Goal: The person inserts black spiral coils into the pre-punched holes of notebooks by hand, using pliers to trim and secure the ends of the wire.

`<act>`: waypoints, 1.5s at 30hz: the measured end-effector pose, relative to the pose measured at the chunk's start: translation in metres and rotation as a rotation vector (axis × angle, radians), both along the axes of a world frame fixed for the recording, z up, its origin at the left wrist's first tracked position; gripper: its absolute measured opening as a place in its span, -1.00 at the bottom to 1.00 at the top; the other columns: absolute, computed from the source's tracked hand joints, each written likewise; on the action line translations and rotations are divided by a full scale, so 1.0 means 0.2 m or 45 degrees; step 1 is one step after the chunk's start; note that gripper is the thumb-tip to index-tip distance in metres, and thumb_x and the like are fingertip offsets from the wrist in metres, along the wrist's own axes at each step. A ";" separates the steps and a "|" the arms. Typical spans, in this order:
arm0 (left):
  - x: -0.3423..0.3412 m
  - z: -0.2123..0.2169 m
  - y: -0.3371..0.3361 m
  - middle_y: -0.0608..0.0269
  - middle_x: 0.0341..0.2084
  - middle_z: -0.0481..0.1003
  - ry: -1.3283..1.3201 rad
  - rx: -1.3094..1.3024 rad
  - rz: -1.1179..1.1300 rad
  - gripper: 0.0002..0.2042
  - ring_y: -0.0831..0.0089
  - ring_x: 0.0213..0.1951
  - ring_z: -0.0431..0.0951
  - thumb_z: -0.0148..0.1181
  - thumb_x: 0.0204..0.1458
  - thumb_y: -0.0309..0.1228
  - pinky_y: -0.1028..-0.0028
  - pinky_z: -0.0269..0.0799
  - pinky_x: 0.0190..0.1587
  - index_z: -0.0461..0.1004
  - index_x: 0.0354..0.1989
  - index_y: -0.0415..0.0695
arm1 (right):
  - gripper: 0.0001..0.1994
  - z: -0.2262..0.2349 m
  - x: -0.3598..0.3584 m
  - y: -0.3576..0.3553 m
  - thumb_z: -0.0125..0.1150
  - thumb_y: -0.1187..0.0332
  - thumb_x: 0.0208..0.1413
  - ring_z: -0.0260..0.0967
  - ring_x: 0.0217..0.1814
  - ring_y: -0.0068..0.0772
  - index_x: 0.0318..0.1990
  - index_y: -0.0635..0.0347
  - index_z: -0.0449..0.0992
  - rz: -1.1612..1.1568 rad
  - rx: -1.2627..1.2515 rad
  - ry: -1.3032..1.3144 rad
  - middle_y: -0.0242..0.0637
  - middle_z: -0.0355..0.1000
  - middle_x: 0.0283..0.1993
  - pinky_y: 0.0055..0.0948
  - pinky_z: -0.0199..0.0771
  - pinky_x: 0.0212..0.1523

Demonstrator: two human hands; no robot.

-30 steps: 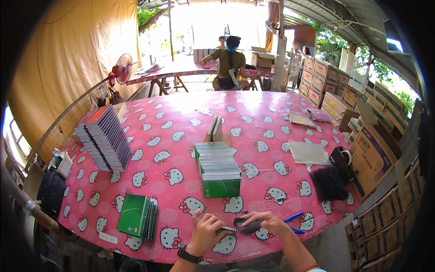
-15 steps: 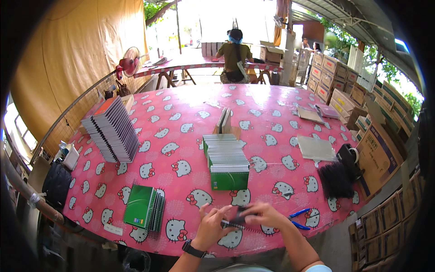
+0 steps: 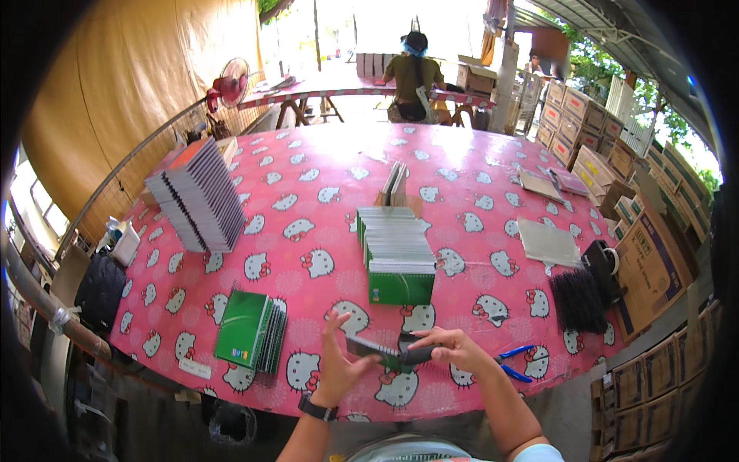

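Note:
Just in front of me, my left hand [image 3: 340, 373] has its thumb against a small spiral notebook [image 3: 369, 350] with a dark green cover, fingers spread behind it. My right hand [image 3: 456, 350] is closed around a black hand tool [image 3: 418, 353], whose end meets the notebook's right side; its exact kind is unclear. Beyond my hands, a row of green notebooks [image 3: 400, 286] stands on edge. To the left lies a short pile of green spiral notebooks [image 3: 242, 329]. Blue-handled pliers [image 3: 514, 363] rest right of my right hand.
A tall stack of spiral notebooks [image 3: 196, 200] stands at the left of the pink patterned table [image 3: 308, 231]. Black spiral coils [image 3: 577, 300] and a clear plastic sheet [image 3: 548, 242] lie at the right. Cardboard boxes [image 3: 654, 254] line that side. A person [image 3: 416, 81] sits at a farther table.
The notebook in my left hand has come up and tilted into view. My right hand has drawn slightly back, showing the black tool more clearly. The whole view has shifted a little.

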State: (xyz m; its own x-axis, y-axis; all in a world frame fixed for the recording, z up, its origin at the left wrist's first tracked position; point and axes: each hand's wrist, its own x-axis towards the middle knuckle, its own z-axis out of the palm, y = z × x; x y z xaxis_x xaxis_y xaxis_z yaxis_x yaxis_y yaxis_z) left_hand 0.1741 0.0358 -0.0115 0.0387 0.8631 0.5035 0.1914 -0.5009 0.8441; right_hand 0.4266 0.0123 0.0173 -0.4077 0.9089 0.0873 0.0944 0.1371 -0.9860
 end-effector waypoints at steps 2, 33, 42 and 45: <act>-0.01 -0.08 0.01 0.25 -0.10 0.44 -0.410 -0.376 -0.231 -0.37 0.47 -0.03 0.40 0.35 -0.16 -0.59 0.44 0.28 0.09 0.24 0.16 -0.23 | -0.48 -0.05 0.00 0.02 0.22 -0.12 0.01 0.27 0.11 -0.24 -0.07 0.14 0.59 0.043 -0.072 0.183 -0.05 0.46 0.00 -0.21 0.18 0.14; 0.06 0.12 -0.06 0.20 -0.30 0.55 -0.522 -0.548 -0.573 -0.81 0.57 -0.27 0.54 0.20 0.00 -0.66 0.59 0.50 -0.22 0.51 -0.18 -0.31 | -0.75 0.17 -0.31 -0.05 0.36 0.45 -0.07 0.43 -0.34 -0.33 -0.19 0.22 0.52 -0.433 0.770 -0.387 -0.23 0.43 -0.31 -0.46 0.45 -0.35; 0.04 0.16 -0.08 0.18 -0.37 0.57 -0.434 -0.512 -0.565 -0.85 0.60 -0.31 0.54 0.25 -0.07 -0.71 0.61 0.52 -0.25 0.53 -0.29 -0.31 | -0.77 0.20 -0.34 -0.06 0.35 0.33 -0.02 0.33 -0.37 -0.27 -0.28 0.24 0.47 -0.339 0.868 -0.376 -0.25 0.37 -0.39 -0.37 0.39 -0.40; 0.01 0.17 -0.09 0.18 -0.37 0.57 -0.341 -0.506 -0.550 -0.86 0.60 -0.31 0.53 0.25 -0.07 -0.71 0.61 0.51 -0.25 0.54 -0.31 -0.30 | -0.78 0.23 -0.35 -0.06 0.34 0.33 -0.02 0.34 -0.39 -0.25 -0.31 0.25 0.46 -0.306 0.852 -0.446 -0.24 0.37 -0.40 -0.36 0.39 -0.43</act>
State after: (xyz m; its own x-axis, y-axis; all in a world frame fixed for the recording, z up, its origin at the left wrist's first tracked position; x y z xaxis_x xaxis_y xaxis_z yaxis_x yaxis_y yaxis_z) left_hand 0.1761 0.0176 0.0233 0.3414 0.9207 0.1890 -0.2008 -0.1250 0.9716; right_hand 0.3574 -0.0005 0.0629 -0.3118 0.7755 0.5490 0.4862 0.6267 -0.6090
